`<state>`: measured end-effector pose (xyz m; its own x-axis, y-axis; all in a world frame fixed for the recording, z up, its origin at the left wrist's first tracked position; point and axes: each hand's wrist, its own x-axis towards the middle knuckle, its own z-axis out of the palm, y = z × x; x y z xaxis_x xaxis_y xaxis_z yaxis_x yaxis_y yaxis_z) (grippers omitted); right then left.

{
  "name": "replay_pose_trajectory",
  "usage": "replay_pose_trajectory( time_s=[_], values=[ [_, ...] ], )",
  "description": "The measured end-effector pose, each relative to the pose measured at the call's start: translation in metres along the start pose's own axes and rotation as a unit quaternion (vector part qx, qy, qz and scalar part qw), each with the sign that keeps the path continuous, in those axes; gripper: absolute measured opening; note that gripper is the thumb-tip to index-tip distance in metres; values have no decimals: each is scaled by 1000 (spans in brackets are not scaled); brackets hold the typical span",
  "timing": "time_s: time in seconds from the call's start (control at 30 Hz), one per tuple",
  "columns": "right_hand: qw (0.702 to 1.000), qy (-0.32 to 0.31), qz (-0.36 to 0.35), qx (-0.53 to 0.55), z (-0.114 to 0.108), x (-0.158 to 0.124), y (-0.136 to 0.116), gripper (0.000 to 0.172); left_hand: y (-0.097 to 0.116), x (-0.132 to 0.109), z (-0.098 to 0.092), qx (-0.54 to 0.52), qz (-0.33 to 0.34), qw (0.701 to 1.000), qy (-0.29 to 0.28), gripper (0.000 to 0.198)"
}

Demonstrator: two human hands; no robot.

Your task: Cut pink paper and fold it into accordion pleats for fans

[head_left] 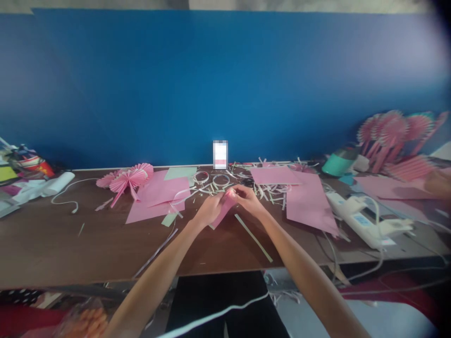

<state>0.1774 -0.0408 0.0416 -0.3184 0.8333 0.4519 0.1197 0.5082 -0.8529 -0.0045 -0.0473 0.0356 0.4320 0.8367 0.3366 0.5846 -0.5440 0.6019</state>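
Note:
Near the middle of the brown table, my left hand (210,209) is closed on a narrow piece of pink paper (224,215), which slants down toward me. My right hand (247,199) pinches the upper end of the same paper, its fingers close to the left ones. A bright spot shows where the fingertips meet; whether the paper is folded there I cannot make out. Two tape rolls, one on the left (200,177) and one on the right (221,180), lie just beyond my hands. A pale paper strip (253,238) rests below my right wrist.
Pink sheets lie left (169,191) and right (308,202), among paper scraps (273,191). Folded pink paper fans (129,180) sit at left; more fans (391,129) stand at far right. A white power strip (362,223) with cables lies at right. Another person's hand (439,182) shows at the right edge.

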Motion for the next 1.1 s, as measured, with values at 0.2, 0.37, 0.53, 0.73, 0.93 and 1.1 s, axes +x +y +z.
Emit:
replay_pose_trajectory(
  time_s=[0.2,0.37,0.53,0.73,0.93,1.1],
  values=[
    [999,28,-9,-45,0,1,5,30,-2,0,2,0,-1,1000,-10,34],
    [996,50,-2,-68,0,1,10,28,1,-1,4,11,-7,1000,-19,38],
    [994,73,-17,-75,7,1,9,26,4,-1,5,25,-17,1000,0,40],
    [992,81,-10,-93,7,0,5,29,5,2,1,3,-1,1000,-2,39],
    [980,157,25,-122,-14,0,11,35,-3,1,-12,-38,-10,997,-72,35],
    [969,211,32,-122,-26,3,25,37,-17,-1,-19,-140,-69,972,-176,31]
  ],
)
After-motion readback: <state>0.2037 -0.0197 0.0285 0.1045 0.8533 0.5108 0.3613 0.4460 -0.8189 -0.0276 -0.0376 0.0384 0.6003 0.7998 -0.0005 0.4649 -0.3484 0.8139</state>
